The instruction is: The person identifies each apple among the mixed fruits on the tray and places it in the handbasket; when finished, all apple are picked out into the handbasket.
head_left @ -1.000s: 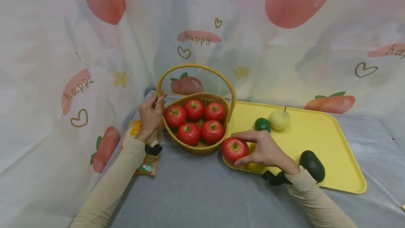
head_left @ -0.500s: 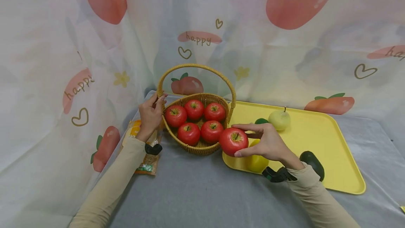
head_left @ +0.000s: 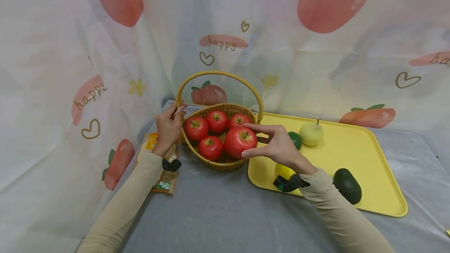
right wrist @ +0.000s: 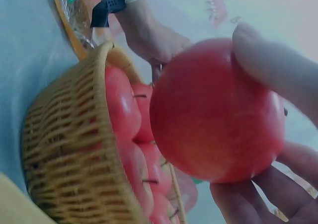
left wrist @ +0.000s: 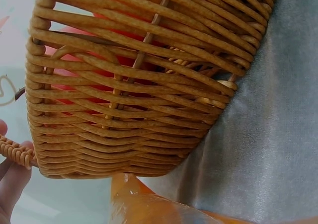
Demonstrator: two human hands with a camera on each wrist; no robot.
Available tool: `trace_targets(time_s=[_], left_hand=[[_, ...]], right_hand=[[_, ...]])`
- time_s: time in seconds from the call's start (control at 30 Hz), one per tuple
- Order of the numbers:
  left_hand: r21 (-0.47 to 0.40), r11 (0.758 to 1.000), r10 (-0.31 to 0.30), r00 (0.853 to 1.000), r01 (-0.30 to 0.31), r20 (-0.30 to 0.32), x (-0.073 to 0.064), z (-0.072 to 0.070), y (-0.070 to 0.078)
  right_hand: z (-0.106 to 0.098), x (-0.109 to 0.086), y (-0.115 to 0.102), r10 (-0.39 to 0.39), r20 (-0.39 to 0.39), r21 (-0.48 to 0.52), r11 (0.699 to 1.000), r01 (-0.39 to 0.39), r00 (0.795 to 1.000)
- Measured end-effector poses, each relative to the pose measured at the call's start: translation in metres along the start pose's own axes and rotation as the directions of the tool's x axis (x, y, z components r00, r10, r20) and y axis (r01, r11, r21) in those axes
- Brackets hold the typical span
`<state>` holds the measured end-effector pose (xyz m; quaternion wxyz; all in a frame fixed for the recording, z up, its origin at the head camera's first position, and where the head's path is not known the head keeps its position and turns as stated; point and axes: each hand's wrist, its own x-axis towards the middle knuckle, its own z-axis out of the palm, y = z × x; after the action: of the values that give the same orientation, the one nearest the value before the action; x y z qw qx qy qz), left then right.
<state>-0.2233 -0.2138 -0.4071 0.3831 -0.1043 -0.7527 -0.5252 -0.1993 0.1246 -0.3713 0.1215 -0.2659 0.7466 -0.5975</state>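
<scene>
A wicker basket (head_left: 225, 166) with a tall arched handle stands at the middle of the table, several red apples (head_left: 210, 148) inside it. My left hand (head_left: 168, 126) pinches the base of the handle on its left side; the left wrist view shows the fingers (left wrist: 14, 184) around the wrapped cane. In my right hand (head_left: 277, 145) is another red apple (head_left: 240, 142), gripped between thumb and fingers over the basket's right part. The right wrist view shows this apple (right wrist: 216, 112) above the level of the rim, and it overlaps one apple in the head view.
Right of the basket lies a yellow tray (head_left: 369, 159) with a pale green pear (head_left: 311, 134), a green lime-like fruit (head_left: 295, 139), a yellow fruit (head_left: 284, 171) partly hidden by my wrist, and an avocado (head_left: 347, 186). A plastic food packet (head_left: 165, 180) lies beneath my left forearm.
My right hand has lifted the apple from the tray's left corner and carried it left and up over the basket. The left hand has stayed on the handle.
</scene>
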Motion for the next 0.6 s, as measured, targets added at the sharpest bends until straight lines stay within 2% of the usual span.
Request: trace_targets(time_s=[0.33,0.6], left_hand=[[0.003,1.000,-0.009,1.000,0.009,0.002,0.000,0.000,-0.003],[0.028,0.999,-0.022,1.000,0.022,0.001,-0.001,0.002,-0.031]], right_hand=[[0.027,0.033,-0.003,0.009,0.037,0.117,0.993,-0.014,0.999],[0.042,0.058,-0.001,0.007,0.003,0.116,0.993,-0.007,1.000]])
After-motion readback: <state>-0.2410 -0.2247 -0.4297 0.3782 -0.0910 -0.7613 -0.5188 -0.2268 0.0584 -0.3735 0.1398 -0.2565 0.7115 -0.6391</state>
